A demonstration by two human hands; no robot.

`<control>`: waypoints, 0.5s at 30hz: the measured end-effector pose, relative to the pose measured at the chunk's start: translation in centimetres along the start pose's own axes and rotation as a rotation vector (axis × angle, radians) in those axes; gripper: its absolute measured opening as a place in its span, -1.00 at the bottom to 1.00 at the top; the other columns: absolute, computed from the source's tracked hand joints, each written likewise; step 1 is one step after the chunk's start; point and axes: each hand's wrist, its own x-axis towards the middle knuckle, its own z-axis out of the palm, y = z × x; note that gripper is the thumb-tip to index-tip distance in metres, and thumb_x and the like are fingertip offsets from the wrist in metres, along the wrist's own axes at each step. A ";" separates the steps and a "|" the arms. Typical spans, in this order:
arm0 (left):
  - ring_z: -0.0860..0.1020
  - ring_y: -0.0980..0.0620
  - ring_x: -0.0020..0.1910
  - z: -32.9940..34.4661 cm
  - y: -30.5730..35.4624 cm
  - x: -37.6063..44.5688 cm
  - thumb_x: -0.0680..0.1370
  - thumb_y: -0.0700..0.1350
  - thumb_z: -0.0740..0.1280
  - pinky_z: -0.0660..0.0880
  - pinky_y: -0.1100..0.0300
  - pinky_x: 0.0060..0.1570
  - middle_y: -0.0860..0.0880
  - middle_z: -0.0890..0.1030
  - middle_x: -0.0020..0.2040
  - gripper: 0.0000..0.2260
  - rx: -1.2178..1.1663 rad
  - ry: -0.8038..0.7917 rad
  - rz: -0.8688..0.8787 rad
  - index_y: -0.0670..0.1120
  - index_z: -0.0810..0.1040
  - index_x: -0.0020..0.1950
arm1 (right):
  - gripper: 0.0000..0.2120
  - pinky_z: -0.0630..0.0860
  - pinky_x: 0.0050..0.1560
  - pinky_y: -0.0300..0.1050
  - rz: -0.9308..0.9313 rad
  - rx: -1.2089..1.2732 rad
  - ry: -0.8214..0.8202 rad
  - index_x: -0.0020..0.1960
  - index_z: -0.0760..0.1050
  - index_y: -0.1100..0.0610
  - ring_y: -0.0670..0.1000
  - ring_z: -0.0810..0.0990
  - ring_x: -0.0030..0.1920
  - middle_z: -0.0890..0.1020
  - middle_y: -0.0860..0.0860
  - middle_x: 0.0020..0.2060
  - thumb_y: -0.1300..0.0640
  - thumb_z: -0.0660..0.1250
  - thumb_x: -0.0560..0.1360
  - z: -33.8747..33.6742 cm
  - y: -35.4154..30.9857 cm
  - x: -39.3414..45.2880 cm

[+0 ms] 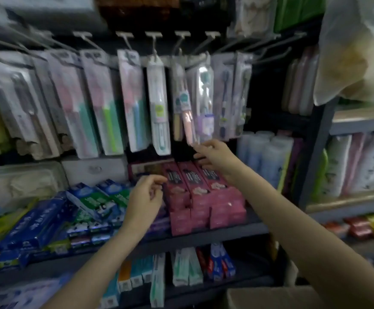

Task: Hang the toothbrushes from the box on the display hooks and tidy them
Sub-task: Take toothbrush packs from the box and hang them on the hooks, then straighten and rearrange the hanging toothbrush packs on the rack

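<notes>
Head view: shop shelving seen from above and in front, both forearms reaching in; picture soft with motion blur.
Hooks (pixel 152 44): row of metal pegs along the top of the rack, each with a small tag plate at its outer end.
Toothbrushes (pixel 134 101): carded packs hanging side by side across the whole row, from the left edge of the rack to near its right post. Left packs are wide and tilt leftward; middle packs are narrow.
Pink pack (pixel 187 114): slim pack with a pink brush, hanging near the middle of the row, swung slightly to the right at its lower end.
Right hand (pixel 215 156): raised to the lower ends of the middle packs, fingers spread and lightly bent, fingertips at the bottom of the pink pack; whether they touch it or only come close, cannot tell. Nothing clamped.
Left hand (pixel 145 198): lower, in front of the upper shelf, fingers loosely curled with thumb and forefinger near each other; holds nothing that shows.
Pink cartons (pixel 195 190): stacked on the upper shelf under the right hand, near the shelf's right end.
Blue and green cartons (pixel 88 201): heaped along the left half of the same shelf.
White bottles (pixel 264 155): standing behind the pink cartons, toward the right post.
Lower shelf (pixel 204 281): more carded and boxed goods standing upright.
Cardboard box (pixel 268 297): bottom edge of the picture, right of centre; only its top flap shows, contents out of sight.
Plastic bag (pixel 357 50): hanging at the top right corner.
</notes>
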 end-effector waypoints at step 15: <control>0.37 -0.03 0.20 22.0 -4.7 -19.1 0.55 -0.16 0.21 0.36 0.07 0.16 0.01 0.41 0.18 -0.74 0.261 -0.883 -0.006 -0.04 0.45 0.24 | -0.78 0.47 -0.32 -0.41 0.629 -0.472 -0.445 0.09 0.49 0.47 -0.28 0.55 -0.42 0.55 0.04 -0.30 0.42 0.32 0.45 -15.3 35.9 -16.9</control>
